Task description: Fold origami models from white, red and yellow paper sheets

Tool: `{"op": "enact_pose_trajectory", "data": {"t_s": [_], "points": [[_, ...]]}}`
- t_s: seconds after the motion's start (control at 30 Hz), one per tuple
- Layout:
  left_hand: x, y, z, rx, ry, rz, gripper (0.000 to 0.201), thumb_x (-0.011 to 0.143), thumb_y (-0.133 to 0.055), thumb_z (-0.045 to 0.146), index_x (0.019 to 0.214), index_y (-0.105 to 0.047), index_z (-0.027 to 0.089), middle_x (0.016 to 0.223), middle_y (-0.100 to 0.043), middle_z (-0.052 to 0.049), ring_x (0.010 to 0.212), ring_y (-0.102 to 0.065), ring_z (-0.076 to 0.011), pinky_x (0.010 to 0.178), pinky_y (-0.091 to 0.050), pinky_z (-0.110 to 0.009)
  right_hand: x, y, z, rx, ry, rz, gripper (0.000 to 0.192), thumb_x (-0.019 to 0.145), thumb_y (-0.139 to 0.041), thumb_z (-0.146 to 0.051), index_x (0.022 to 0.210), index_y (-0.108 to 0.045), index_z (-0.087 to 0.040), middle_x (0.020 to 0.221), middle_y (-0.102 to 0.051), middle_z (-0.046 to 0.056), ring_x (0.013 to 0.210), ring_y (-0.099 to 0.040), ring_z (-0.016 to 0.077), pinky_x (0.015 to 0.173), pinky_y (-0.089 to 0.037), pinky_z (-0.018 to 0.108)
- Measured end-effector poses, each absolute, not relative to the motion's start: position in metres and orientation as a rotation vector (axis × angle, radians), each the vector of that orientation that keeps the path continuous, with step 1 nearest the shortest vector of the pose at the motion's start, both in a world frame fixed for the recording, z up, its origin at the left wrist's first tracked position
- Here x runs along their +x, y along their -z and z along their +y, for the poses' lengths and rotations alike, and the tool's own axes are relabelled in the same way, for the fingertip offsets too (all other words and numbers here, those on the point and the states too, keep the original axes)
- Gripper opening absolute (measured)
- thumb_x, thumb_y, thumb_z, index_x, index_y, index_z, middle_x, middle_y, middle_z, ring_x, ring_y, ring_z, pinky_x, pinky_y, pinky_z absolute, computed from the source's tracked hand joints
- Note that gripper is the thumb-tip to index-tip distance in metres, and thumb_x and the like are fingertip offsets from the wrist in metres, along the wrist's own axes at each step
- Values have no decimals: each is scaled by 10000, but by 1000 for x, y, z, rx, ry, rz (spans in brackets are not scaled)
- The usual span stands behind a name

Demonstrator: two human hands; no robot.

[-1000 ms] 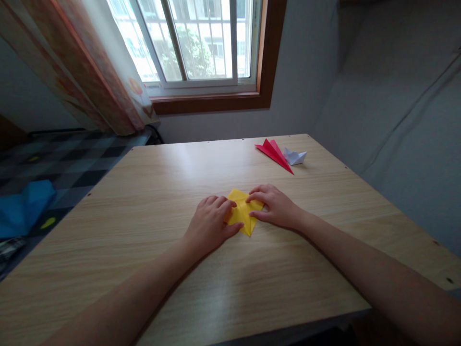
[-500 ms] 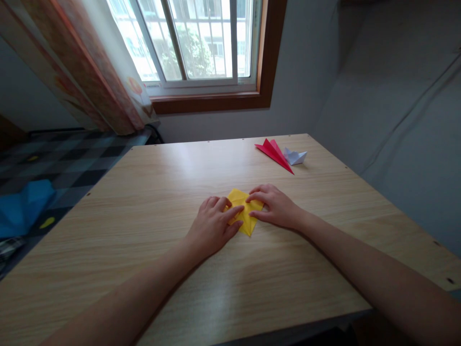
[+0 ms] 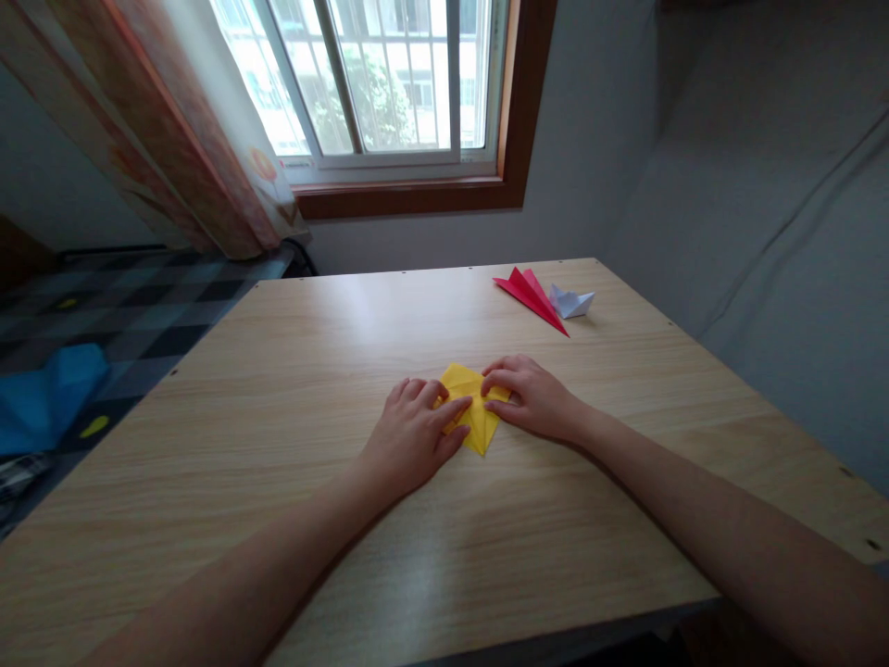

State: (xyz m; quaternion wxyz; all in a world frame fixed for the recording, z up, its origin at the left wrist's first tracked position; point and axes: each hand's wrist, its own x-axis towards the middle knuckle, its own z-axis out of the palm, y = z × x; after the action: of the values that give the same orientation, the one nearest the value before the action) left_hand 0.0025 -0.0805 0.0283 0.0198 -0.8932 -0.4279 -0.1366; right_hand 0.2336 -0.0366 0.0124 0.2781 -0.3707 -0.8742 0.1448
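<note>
A small folded sheet of yellow paper (image 3: 481,428) lies on the wooden table, creased, with one corner pointing toward me. My left hand (image 3: 417,421) covers its left corner and holds it there, thumb and index finger reaching onto the paper. At the opposite side, my right hand (image 3: 532,398) has its fingers curled over the right corner, with thumb and index finger on the paper. Both hands hide the side corners, so I cannot make out the folds beneath the fingers.
Toward the back right of the table (image 3: 298,371) lie a red paper plane (image 3: 533,301) and a white paper boat (image 3: 573,303), close together. A blue folded paper (image 3: 56,398) rests on checked cloth at the left. A window (image 3: 395,83) and curtain (image 3: 173,120) are beyond.
The right hand's fingers have shifted very slightly on the paper. Otherwise the hands and paper look the same, with only a slight shift of the camera view.
</note>
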Motion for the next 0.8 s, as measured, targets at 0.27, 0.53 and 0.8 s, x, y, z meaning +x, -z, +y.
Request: {"op": "enact_pose_trajectory", "data": {"t_s": [0.27, 0.53, 0.8], "points": [[3, -27, -80, -2765, 409, -1325, 353, 943, -532, 383, 1248, -657, 255, 1092, -621, -95, 1018, -518, -275, 963, -416, -481, 236, -15, -35, -958, -604, -2246, 102, 858, -655, -205, 794, -733, -190, 1091, -670, 87, 1023, -623, 202, 949, -476, 376], [2, -27, -80, -2773, 418, -1323, 357, 947, -521, 383, 1251, -650, 247, 1088, -618, -98, 1025, -514, -275, 968, -415, -481, 234, -12, -35, -995, -545, -2237, 205, 855, -613, -145, 1009, -738, -196, 1082, -680, 90, 1024, -627, 207, 946, -488, 388], [3, -27, -80, -2769, 428, -1318, 350, 943, -522, 381, 1244, -648, 253, 1085, -617, -94, 1024, -515, -275, 966, -415, -484, 236, -8, -35, -932, -485, -2275, 222, 840, -620, -122, 949, -770, -243, 1133, -650, 86, 1055, -621, 210, 981, -476, 417]]}}
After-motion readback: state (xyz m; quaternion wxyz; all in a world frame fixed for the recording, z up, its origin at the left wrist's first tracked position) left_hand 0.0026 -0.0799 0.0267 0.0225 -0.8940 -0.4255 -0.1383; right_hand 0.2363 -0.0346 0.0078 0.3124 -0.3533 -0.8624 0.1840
